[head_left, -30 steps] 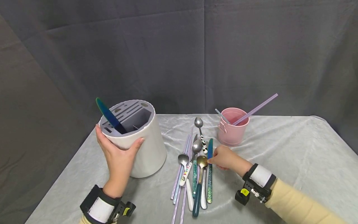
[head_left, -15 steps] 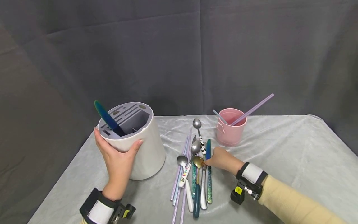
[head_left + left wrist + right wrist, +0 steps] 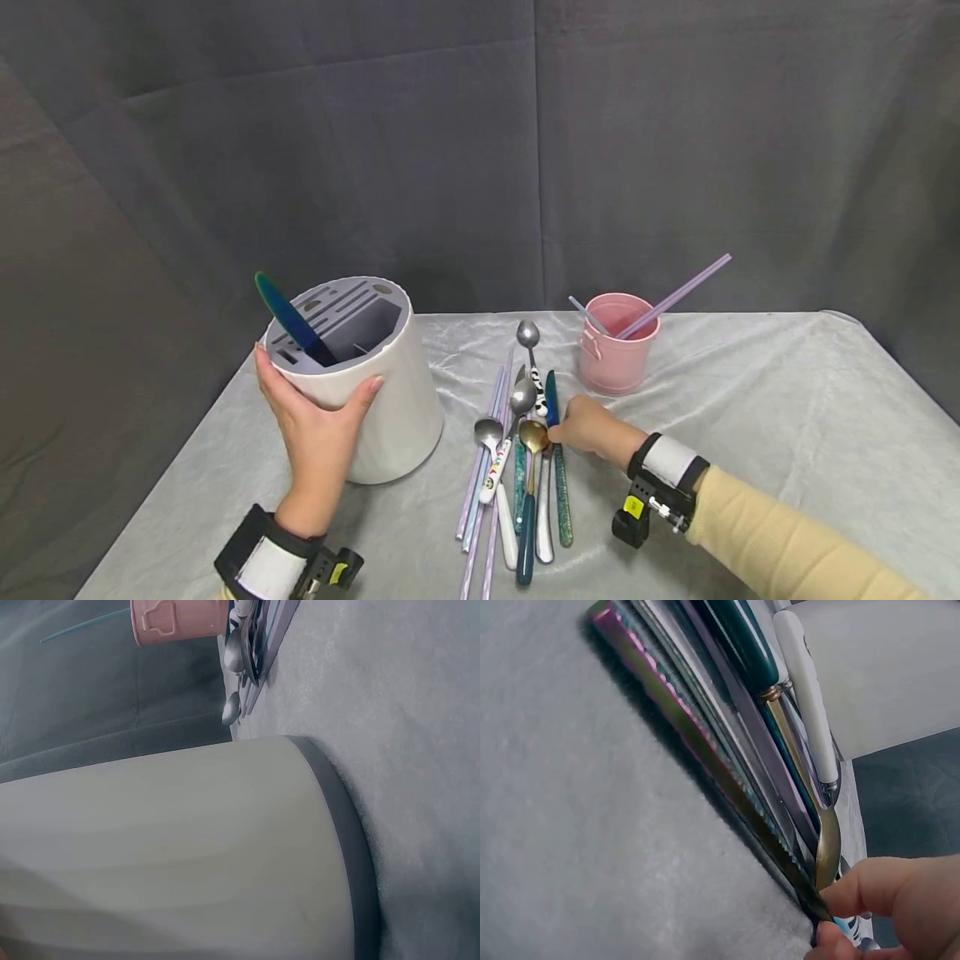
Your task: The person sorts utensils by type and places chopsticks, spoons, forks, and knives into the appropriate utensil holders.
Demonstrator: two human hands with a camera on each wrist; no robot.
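Observation:
A white cylindrical cutlery holder [image 3: 397, 417] with a grey slotted top stands at left. My left hand [image 3: 318, 433] holds its near side, thumb in front and fingers round the left; the fingertips are mostly hidden. A blue-green knife [image 3: 288, 317] sticks up from the top. My right hand [image 3: 588, 429] pinches another iridescent knife [image 3: 697, 742] near its neck, at the right edge of a cutlery pile. Beside those fingers lies a gold spoon [image 3: 533, 435] with a dark teal handle. Left of it are a white-handled spoon [image 3: 489, 433] and a spoon with a patterned handle [image 3: 497, 473].
A pink bucket [image 3: 617, 362] stands behind the right hand, with lilac chopsticks [image 3: 678, 293] and a thin pale stick leaning inside. More chopsticks [image 3: 472, 521] lie under the spoons. Grey cloth [image 3: 480, 150] hangs behind the table [image 3: 757, 417].
My right hand has shifted slightly left, and the knife it pinches has turned a little, its blade tip swinging left. The left hand stays on the cutlery holder.

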